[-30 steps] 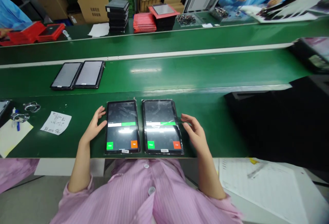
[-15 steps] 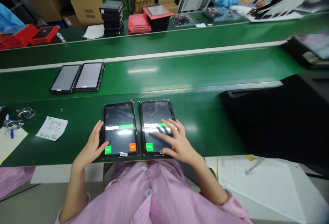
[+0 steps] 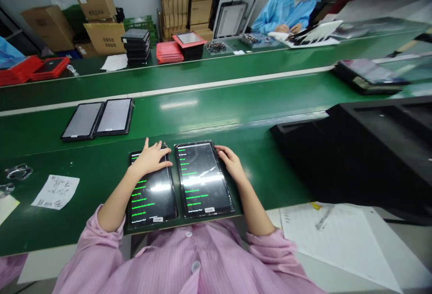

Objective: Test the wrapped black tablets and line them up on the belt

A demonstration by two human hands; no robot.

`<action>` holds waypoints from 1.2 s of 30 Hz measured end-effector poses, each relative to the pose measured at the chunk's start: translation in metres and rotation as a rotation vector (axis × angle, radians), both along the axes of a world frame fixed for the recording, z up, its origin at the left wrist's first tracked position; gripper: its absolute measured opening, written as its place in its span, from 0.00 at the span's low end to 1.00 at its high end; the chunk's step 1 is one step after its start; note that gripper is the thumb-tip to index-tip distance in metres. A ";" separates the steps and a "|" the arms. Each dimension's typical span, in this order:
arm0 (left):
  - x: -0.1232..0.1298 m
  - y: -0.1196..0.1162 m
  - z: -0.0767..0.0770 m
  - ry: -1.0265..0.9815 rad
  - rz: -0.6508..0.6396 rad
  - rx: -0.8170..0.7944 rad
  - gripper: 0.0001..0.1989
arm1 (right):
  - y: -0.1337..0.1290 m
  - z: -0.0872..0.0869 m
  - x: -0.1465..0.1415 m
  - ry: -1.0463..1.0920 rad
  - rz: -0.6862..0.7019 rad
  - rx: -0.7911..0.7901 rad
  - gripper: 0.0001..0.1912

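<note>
Two black tablets lie side by side in front of me, their dark screens listing lines of mostly green text. My left hand (image 3: 150,161) is over the upper part of the left tablet (image 3: 153,201), fingers spread, hiding the top of its list. At the upper right edge of the right tablet (image 3: 200,181), my right hand (image 3: 232,163) rests with its fingertips touching the side. Its fingers are slightly bent and do not wrap round the tablet. Both tablets stay flat on the green bench (image 3: 259,172).
Two more tablets (image 3: 113,116) with pale screens lie farther left. A handwritten note (image 3: 56,192) is at left. A black cover (image 3: 303,150) spans the right side, with a stacked device (image 3: 371,75) behind. Across the bench, a person in blue (image 3: 285,8) sits near red trays (image 3: 170,52).
Both screens changed from green and orange buttons to text lists. My left hand moved from the left tablet's side onto its upper screen; my right hand left the screen for the right tablet's edge.
</note>
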State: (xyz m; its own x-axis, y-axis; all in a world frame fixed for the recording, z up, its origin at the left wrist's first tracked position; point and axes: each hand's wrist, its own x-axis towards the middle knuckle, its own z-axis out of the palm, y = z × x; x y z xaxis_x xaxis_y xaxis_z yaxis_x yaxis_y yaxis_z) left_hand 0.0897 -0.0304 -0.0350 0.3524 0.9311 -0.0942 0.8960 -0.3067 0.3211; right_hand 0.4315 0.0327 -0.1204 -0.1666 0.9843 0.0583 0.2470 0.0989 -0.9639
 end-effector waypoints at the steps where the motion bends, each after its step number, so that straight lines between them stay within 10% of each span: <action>1: 0.000 0.000 -0.002 0.004 0.000 0.002 0.25 | -0.001 -0.001 0.001 0.000 -0.011 0.011 0.19; 10: 0.014 0.004 -0.018 0.016 0.049 0.062 0.24 | -0.001 0.003 0.002 0.017 0.005 -0.033 0.18; 16: 0.003 -0.008 0.003 -0.111 0.026 -0.055 0.27 | -0.004 0.007 0.002 0.062 0.005 -0.066 0.21; 21: 0.019 -0.044 0.023 -0.592 -0.036 -0.323 0.38 | -0.001 0.004 0.003 0.053 0.020 -0.095 0.21; 26: 0.059 -0.059 0.006 -1.023 0.270 -0.736 0.39 | 0.000 0.000 -0.002 0.052 -0.008 -0.082 0.23; 36: 0.102 -0.108 -0.011 -1.468 0.506 -1.021 0.39 | -0.112 -0.019 0.026 0.156 0.070 -0.148 0.31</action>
State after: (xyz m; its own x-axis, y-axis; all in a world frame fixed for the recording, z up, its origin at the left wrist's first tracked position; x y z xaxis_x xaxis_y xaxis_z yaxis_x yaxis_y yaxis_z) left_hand 0.1916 -0.1385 -0.0465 0.4019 0.7461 -0.5309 -0.3024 0.6553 0.6922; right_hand 0.4573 -0.0797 -0.1395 -0.2353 0.9703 -0.0556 0.0917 -0.0348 -0.9952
